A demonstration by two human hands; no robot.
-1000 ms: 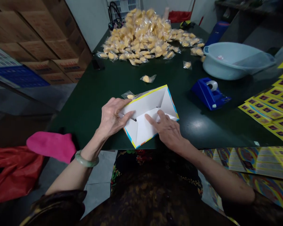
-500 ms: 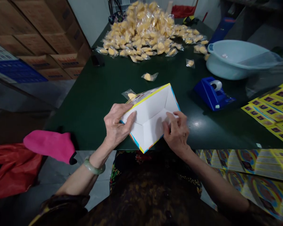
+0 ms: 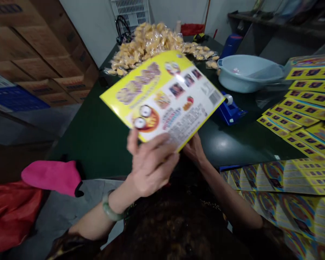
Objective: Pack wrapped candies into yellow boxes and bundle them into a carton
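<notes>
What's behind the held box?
Past the box show the pile, tape dispenser and part of the right hand; the rest of that hand and anything directly behind are covered.

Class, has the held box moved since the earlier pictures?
Yes: the box moved upward in view, its right corner now overlapping the tape dispenser, where a gap showed before.

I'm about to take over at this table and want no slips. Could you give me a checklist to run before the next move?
1. Left hand on the printed box: ok, holding its near edge.
2. Right hand grip: cannot tell, its fingers are hidden behind the box.
3. Box interior: cannot tell, only the printed outside shows.
4. Tape dispenser fully in view: not ok, the box partly covers it.
5. Wrapped pieces on the table: ok, heaped towards the far end.
</notes>
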